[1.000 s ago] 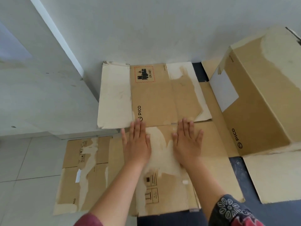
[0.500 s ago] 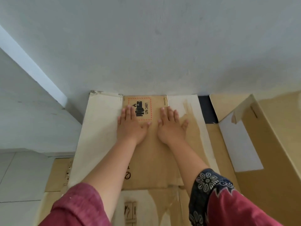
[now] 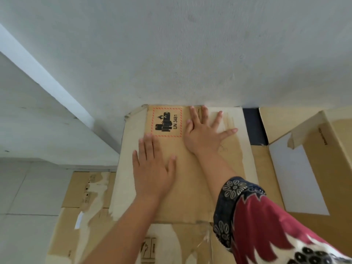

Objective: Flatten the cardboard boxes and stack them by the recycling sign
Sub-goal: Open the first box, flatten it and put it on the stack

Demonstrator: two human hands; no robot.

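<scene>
A flattened brown cardboard box with a red-bordered battery label lies against the base of the wall, on top of other flattened cardboard. My left hand presses flat on its left half, fingers straight, just below the label. My right hand presses flat near the far edge by the wall, fingers spread wide. An unflattened brown box with a white label stands at the right. No recycling sign is in view.
A white wall rises directly behind the cardboard. Pale floor tiles lie to the left. A dark strip of floor shows between the flat box and the standing box.
The view has moved closer to the wall. My right hand slid further to the far edge and spread its fingers; my left hand drew back below the label.
</scene>
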